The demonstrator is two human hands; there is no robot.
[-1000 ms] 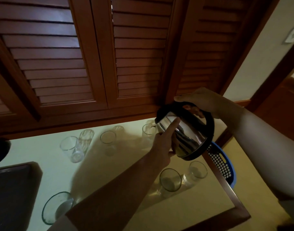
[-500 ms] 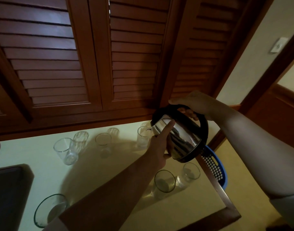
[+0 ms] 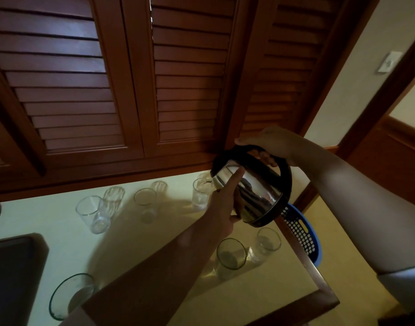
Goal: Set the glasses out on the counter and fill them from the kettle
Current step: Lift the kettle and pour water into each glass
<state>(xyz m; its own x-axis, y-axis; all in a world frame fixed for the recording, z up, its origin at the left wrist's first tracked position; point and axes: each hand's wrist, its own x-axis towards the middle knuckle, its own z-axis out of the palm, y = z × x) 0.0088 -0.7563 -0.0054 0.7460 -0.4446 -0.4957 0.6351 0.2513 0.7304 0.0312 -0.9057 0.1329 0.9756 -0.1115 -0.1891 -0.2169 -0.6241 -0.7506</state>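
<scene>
Kettle [image 3: 253, 194] still tilted over glass [image 3: 201, 194] — both hands unchanged.

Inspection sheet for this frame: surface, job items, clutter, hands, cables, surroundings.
Surface: pale counter with a wood edge, dimly lit.
Job's things: steel kettle held tilted, spout toward the back glass; whether water flows cannot be told. Other glasses upright: left glass, middle glass, two near glasses.
Clutter: glass bowl at near left; dark tray at left.
Hands: right hand grips the kettle handle; left hand steadies the kettle body.
Cables: nothing seen.
Surroundings: louvred wooden shutters behind; blue basket below the counter's right edge.
</scene>
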